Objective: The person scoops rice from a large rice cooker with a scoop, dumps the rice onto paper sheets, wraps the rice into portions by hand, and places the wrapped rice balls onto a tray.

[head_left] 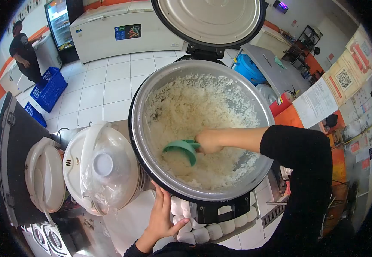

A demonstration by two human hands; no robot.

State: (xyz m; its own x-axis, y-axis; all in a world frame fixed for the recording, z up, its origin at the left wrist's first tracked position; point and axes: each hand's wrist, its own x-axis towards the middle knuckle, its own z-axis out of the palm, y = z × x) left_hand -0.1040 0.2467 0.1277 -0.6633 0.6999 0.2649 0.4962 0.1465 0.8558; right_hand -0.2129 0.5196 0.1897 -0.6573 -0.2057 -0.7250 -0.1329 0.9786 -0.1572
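Observation:
A large open cooker pot (137, 128) holds white rice (194, 100). My right hand (211, 141) reaches into it from the right, fingers wrapped round the handle of a green scoop (182, 147). The scoop is tilted into the rice, with some rice inside it. Below the pot's front left edge is my left hand (162, 215), empty, its thumb and fingers spread, the fingertips at the pot's outer side. The raised lid (209, 19) stands open at the pot's far side.
Two white rice cookers (79, 147) stand left of the pot, the nearer under plastic with a bowl (103, 164) on top. White rounded pieces (214, 231) lie below the pot. A person (24, 51) stands at the back left by blue crates (51, 90). A chest freezer (104, 36) is behind.

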